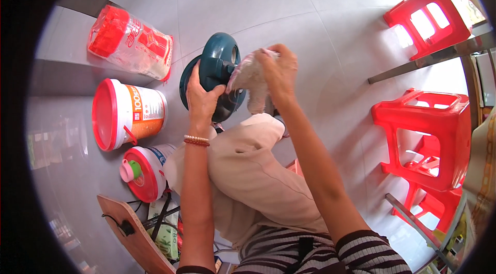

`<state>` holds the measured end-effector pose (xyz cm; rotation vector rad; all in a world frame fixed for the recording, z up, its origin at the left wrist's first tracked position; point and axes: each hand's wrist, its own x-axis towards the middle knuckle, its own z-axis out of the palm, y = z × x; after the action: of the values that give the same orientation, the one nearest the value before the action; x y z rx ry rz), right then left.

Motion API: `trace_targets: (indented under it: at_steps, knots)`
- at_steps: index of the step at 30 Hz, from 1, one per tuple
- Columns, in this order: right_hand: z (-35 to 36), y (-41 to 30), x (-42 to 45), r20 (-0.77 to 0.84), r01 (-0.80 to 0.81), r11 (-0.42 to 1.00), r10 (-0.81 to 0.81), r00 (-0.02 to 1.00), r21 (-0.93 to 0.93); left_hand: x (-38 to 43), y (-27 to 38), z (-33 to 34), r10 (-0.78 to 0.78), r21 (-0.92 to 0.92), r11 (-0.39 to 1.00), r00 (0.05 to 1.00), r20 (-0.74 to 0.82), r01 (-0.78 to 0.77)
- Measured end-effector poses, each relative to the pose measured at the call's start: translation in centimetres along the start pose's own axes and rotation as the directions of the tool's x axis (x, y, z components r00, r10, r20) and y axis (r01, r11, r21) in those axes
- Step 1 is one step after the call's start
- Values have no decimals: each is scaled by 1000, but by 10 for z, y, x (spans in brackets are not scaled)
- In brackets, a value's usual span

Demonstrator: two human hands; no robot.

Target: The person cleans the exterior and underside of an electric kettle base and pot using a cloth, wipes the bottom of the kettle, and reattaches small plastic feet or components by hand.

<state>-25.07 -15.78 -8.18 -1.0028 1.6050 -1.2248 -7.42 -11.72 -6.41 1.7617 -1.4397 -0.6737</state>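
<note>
A dark green, rounded plastic appliance [220,51] with a wide round base stands on the tiled floor in front of my knees; its exact kind cannot be told. My left hand [202,99] grips its near left side, thumb across the body and fingers along the edge. In my right hand [279,70] is a bunched, light-coloured cloth [254,76] with a pinkish edge. One edge of the cloth reaches the appliance's right side, and its lower end hangs above my beige trousers. The cloth hides part of the appliance.
At left are a plastic package with red print [133,41], a white bucket with a red lid [104,115] and a second lidded bucket [141,177] bearing a pink and green cup. A wooden board [133,231] leans at lower left. Red plastic stools [418,113] and metal legs stand at right.
</note>
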Motion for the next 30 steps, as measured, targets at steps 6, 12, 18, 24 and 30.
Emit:
trace_targets:
  at_steps: [6,12,18,24,30]
  knots:
    - [-97,7,-29,111,-288,877,266,958,384,6,8,5,26,-121,992,999,44,-21]
    - [-192,-32,-55,338,-445,536,290,895,718,3,-4,19,27,-341,940,993,113,14]
    - [-239,-211,-83,-90,340,534,-440,894,774,-9,3,3,-88,-242,965,994,66,101]
    - [-316,-301,-100,-308,772,606,-710,634,193,-1,-27,26,36,-268,963,999,34,-26]
    - [-329,-294,-149,-421,731,668,-708,567,-137,-1,4,-3,65,-44,997,996,-60,-68]
